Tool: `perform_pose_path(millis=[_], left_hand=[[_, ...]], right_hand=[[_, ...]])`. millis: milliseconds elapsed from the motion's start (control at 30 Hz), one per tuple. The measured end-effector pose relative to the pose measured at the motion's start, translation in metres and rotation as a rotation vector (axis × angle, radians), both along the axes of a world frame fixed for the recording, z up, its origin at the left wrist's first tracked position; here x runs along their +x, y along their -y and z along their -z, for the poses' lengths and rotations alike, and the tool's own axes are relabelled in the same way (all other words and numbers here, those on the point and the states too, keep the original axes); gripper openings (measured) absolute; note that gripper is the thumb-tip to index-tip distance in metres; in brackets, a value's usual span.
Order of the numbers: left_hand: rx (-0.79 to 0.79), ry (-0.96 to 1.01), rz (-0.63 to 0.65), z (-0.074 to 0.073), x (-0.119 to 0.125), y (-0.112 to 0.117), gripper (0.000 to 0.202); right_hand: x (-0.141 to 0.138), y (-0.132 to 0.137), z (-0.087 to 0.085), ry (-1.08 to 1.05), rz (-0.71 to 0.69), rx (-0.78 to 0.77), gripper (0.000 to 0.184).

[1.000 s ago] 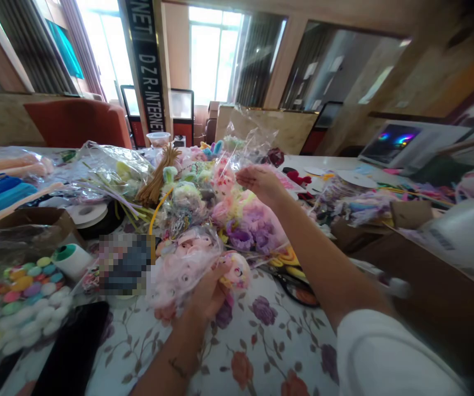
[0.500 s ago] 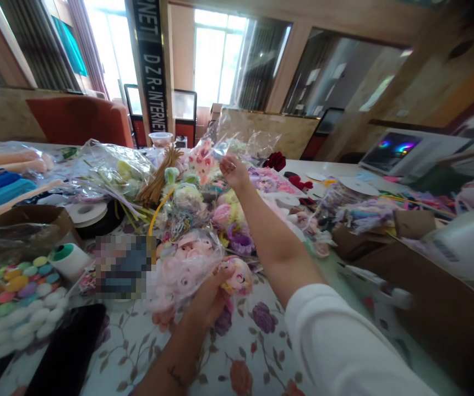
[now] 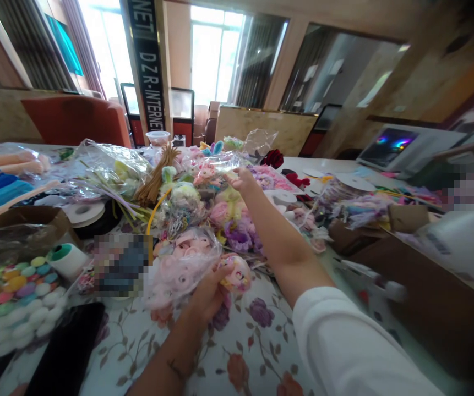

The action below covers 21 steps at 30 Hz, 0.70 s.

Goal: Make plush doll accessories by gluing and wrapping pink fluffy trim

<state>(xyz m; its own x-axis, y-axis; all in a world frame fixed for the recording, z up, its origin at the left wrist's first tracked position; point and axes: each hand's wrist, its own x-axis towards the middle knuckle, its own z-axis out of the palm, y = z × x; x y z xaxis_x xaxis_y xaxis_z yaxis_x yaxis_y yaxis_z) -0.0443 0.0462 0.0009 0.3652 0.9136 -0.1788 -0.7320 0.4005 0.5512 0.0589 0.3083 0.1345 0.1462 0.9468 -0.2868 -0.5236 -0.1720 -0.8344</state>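
My left hand point(image 3: 211, 291) is closed around a small pink and yellow crafted piece with an eye-like detail point(image 3: 239, 273), held just above the floral tablecloth. Beside it lies a clear bag of pale pink round pieces point(image 3: 179, 269). My right hand point(image 3: 239, 179) reaches far forward over the pile, its fingers at the near edge of a clear plastic bag point(image 3: 222, 161) and seemingly pinching it; the fingertips are small and blurred. Under that forearm sit purple ruffled flowers point(image 3: 237, 234) and pink and yellow fuzzy pieces point(image 3: 224, 212).
On the left are colourful pompoms point(image 3: 22, 297), a black phone-like slab point(image 3: 67, 349), a thread cone point(image 3: 67, 258) and a ribbon spool point(image 3: 83, 212). Brown stems point(image 3: 160, 179) stand behind. At right is a cardboard box point(image 3: 410, 286); dark red flowers point(image 3: 272, 158) lie farther back.
My right hand has come down and slightly right. The raised clear bag has sunk onto the pile, baring blue ear-like shapes behind it. My left hand keeps its hold.
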Motion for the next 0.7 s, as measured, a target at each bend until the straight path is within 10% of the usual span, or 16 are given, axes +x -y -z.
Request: perform_pose_path(millis=[200,500,700], left_hand=[[0.061,-0.034,-0.016,-0.001,-0.003,0.001,0.038],[0.215,-0.165,0.067,0.004,-0.004,0.01,0.037],[0.329,-0.514,-0.026,0.001,-0.005,0.025,0.04]], right_hand=[[0.009,0.093,-0.004,0.019,-0.099,0.138,0.017],[0.058,0.272,0.091,0.97,-0.276,0.69,0.033],[0.065,0.296,0.134,0.586,-0.377,0.611,0.043]])
